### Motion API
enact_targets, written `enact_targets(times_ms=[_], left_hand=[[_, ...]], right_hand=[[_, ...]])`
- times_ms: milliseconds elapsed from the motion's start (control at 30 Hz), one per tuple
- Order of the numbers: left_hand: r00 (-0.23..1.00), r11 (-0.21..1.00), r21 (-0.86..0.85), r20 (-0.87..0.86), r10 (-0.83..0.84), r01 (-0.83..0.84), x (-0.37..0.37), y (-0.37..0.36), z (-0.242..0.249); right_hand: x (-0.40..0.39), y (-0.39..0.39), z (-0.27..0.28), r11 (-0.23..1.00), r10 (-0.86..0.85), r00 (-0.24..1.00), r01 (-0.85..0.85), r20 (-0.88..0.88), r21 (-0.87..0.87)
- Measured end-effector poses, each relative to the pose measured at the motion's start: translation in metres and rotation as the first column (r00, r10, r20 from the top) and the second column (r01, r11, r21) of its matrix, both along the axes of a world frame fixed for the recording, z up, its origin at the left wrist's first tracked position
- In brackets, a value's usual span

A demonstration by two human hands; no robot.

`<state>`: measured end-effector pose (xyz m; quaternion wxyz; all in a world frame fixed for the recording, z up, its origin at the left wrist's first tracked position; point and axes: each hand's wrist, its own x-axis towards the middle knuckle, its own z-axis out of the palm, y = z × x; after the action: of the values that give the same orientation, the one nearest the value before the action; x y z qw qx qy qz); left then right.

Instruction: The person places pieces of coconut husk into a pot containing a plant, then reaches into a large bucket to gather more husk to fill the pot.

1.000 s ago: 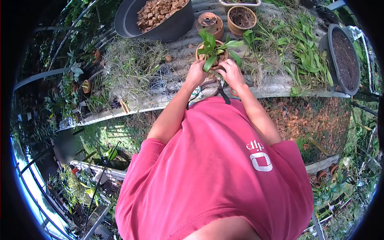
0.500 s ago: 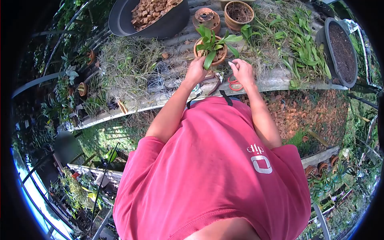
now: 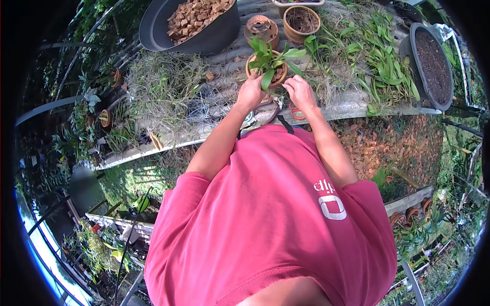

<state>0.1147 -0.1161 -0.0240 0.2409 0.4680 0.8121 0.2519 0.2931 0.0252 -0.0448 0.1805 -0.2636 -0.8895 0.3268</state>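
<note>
Taking the potted plant as the centre of the dial, with twelve pointing away from the person, the clay pot (image 3: 278,81) is sitting on the grey table (image 3: 349,107), near its front edge. A leafy plant (image 3: 266,60) is rising from it, its green leaves spreading over the rim.

The left hand (image 3: 251,92) is gripping the rim at about seven o'clock, its fingers closing on the pot beside a hanging leaf. The right hand (image 3: 301,93) is hovering close to the rim at about four o'clock, thumb and fingers bending toward each other; whether they are pinching anything or touching the pot, I cannot tell.

At five o'clock, the red handles (image 3: 297,118) of a tool are lying near the right wrist. A dark tub (image 3: 217,41) is standing at ten to eleven o'clock, holding brick chips (image 3: 196,23). At twelve, another clay pot (image 3: 264,35) is standing just beyond the plant, and at one o'clock a pot of soil (image 3: 301,35) is standing beside it. Loose green plants (image 3: 390,74) are lying at three o'clock, while dry roots (image 3: 163,79) are spreading at nine.
</note>
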Motion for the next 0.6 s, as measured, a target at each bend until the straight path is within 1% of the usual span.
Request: enact_targets(times_ms=[67,100,200,233,300,333,433,500,533,567,600], left_hand=[[0.998,0.998,-0.027,-0.030,-0.058,0.057,-0.004,0.001,-0.014],[0.995,0.996,-0.041,-0.044,-0.086,0.085,-0.005,0.000,-0.019],[0.998,0.998,0.022,-0.044,-0.055,0.056,-0.005,-0.003,-0.017],[0.998,0.998,0.043,-0.035,-0.055,0.056,-0.005,-0.005,-0.018],[0.998,0.994,0.083,-0.018,-0.068,0.069,-0.006,-0.006,-0.016],[0.998,0.995,0.078,-0.022,-0.061,0.063,-0.005,-0.005,-0.013],[0.998,0.996,0.073,-0.052,-0.044,0.048,-0.004,-0.005,-0.011],[0.994,0.995,0.094,-0.099,-0.036,0.046,-0.007,0.001,-0.017],[0.995,0.996,0.076,-0.095,-0.037,0.044,-0.008,0.003,-0.018],[0.995,0.997,0.057,-0.091,-0.037,0.043,-0.010,0.005,-0.020],[0.995,0.998,0.039,-0.089,-0.038,0.041,-0.011,0.006,-0.021]], right_hand=[[0.009,0.001,0.019,0.995,0.084,0.995,-0.082,0.044,-0.048],[0.016,0.005,0.017,0.992,0.123,0.991,-0.120,0.051,-0.047],[0.036,0.014,0.043,0.995,0.087,0.989,-0.080,0.121,-0.062],[0.039,0.017,0.040,0.993,0.106,0.992,-0.101,0.072,-0.068],[0.035,0.017,0.038,0.975,0.105,0.994,-0.099,0.022,-0.198],[0.033,0.016,0.038,0.960,0.100,0.995,-0.097,-0.003,-0.262],[0.023,0.005,0.034,0.925,0.112,0.981,-0.161,-0.156,-0.343],[0.018,-0.005,0.031,0.885,0.179,0.963,-0.247,-0.201,-0.395],[0.014,-0.010,0.030,0.861,0.212,0.951,-0.290,-0.224,-0.417],[0.011,-0.018,0.028,0.858,0.212,0.946,-0.301,-0.246,-0.417],[0.010,-0.022,0.022,0.832,0.184,0.958,-0.272,-0.221,-0.483]])
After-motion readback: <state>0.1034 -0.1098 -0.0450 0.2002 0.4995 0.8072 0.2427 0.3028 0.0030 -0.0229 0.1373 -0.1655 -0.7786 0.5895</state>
